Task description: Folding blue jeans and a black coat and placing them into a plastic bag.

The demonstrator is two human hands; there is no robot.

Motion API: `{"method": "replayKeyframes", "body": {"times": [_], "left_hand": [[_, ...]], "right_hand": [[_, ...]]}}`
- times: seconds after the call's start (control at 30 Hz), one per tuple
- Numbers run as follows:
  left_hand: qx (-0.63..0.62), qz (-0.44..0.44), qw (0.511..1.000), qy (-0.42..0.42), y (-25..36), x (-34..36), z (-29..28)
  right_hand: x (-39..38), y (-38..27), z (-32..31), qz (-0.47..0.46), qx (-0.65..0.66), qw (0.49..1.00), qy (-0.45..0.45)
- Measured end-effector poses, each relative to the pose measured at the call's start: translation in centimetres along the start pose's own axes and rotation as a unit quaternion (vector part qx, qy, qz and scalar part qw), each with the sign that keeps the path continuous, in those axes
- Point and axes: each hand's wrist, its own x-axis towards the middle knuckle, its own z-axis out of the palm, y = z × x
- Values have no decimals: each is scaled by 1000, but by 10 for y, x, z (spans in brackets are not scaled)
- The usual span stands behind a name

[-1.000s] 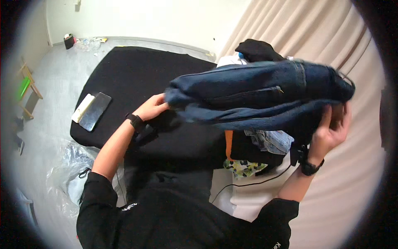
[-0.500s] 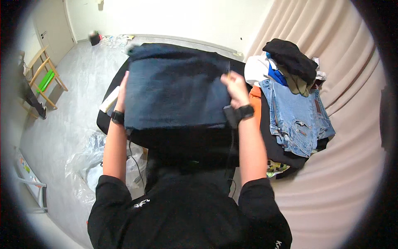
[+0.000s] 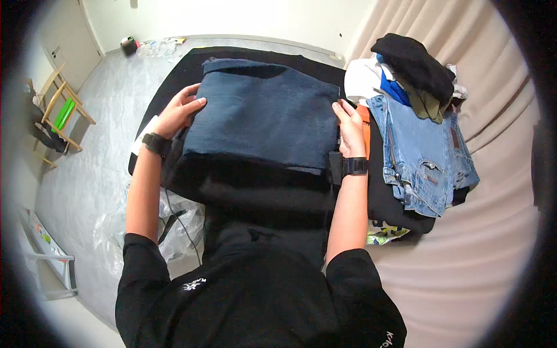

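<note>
A folded piece of dark blue denim lies squared over the black-covered surface in front of me. My left hand grips its left edge, thumb on top. At its right edge, my right hand holds on with thumb and fingers. Each wrist wears a black watch-like band, with a dark box and cable by the right one. Just right of that hand is a pile with light blue jeans, an orange garment, black clothes and a white one. A pale object is partly hidden by my left arm.
A wooden chair with a green seat stands at the left, beside another person's dark-trousered leg. Clear plastic wrapping lies on the floor below. A beige curtain hangs along the right; a board on a metal frame is lower left.
The dark denim, earlier held bunched and elongated over the pile at the right, has swung left and now lies flat and squared in the middle, with my hands at both sides. The pile is uncovered.
</note>
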Motion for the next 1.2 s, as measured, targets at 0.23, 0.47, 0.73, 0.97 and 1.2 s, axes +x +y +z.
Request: {"method": "replayKeyframes", "body": {"times": [0.23, 0.47, 0.73, 0.97, 1.2], "left_hand": [[196, 52, 977, -61, 36, 8, 47], [381, 268, 841, -275, 4, 1, 188], [548, 269, 782, -122, -10, -17, 242], [349, 306, 885, -38, 11, 13, 202], [173, 336, 911, 168, 37, 32, -30]], "right_hand": [[-28, 55, -25, 57, 2, 993, 108], [-32, 53, -22, 20, 40, 997, 66], [-35, 53, -13, -17, 16, 998, 49], [-33, 68, -17, -7, -37, 997, 74], [-35, 62, -22, -37, -25, 996, 79]]}}
